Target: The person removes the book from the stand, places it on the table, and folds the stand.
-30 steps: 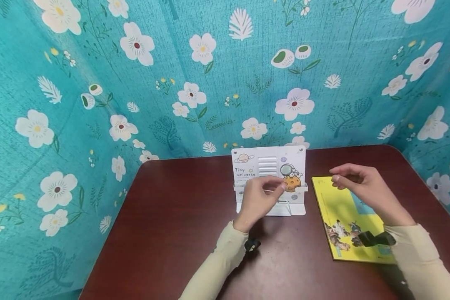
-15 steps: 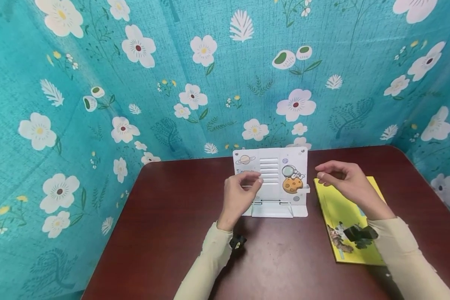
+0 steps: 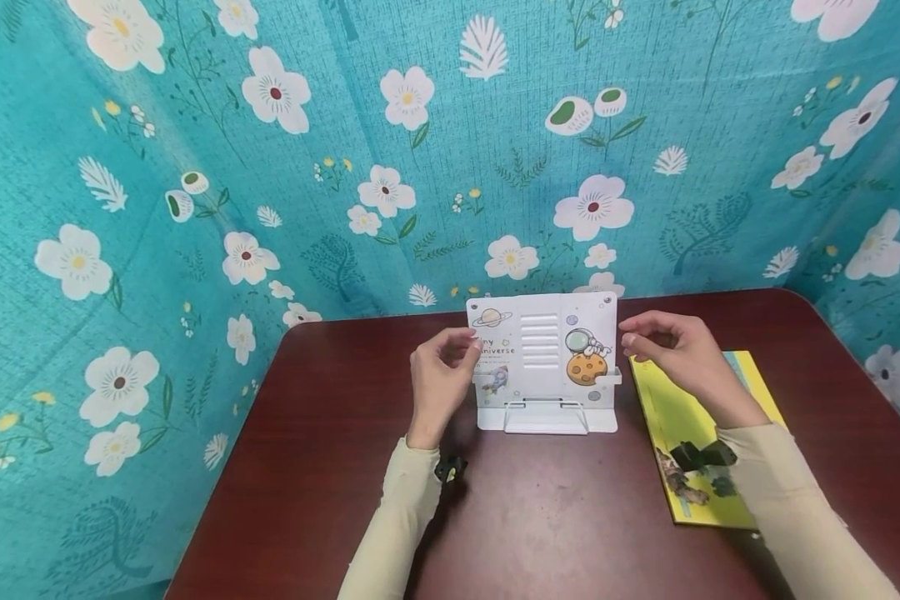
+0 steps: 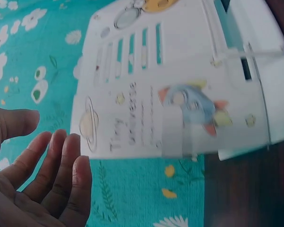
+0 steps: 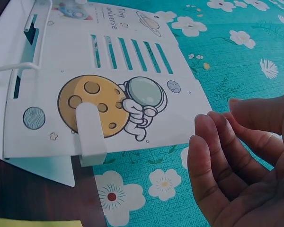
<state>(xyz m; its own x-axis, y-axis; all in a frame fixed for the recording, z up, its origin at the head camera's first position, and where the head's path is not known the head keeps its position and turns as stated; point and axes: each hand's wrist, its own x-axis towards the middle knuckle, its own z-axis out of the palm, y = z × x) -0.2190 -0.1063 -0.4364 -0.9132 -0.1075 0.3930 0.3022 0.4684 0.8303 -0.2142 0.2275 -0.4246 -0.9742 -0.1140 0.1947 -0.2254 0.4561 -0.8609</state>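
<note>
A white metal book stand (image 3: 542, 383), printed with a planet, a rocket and an astronaut, stands upright at the back of the table. My left hand (image 3: 442, 375) is at its left edge; in the left wrist view the thumb and fingers (image 4: 80, 182) are apart, fingertips beside the panel's edge. On the opposite side is my right hand (image 3: 678, 354), its fingers (image 5: 203, 161) loosely bent near the stand's right edge with nothing between them and the thumb. A small clip (image 5: 91, 137) folds around each side of the panel. At the base is a wire bracket (image 3: 546, 431).
A yellow book (image 3: 671, 400) lies flat on the dark red table (image 3: 330, 467), partly under the right hand and forearm in the head view. Behind the table hangs a teal floral curtain (image 3: 450, 167).
My left hand has moved left from in front of the stand to its left edge, uncovering the panel. My right hand has moved left from above the yellow book toward the stand's right edge.
</note>
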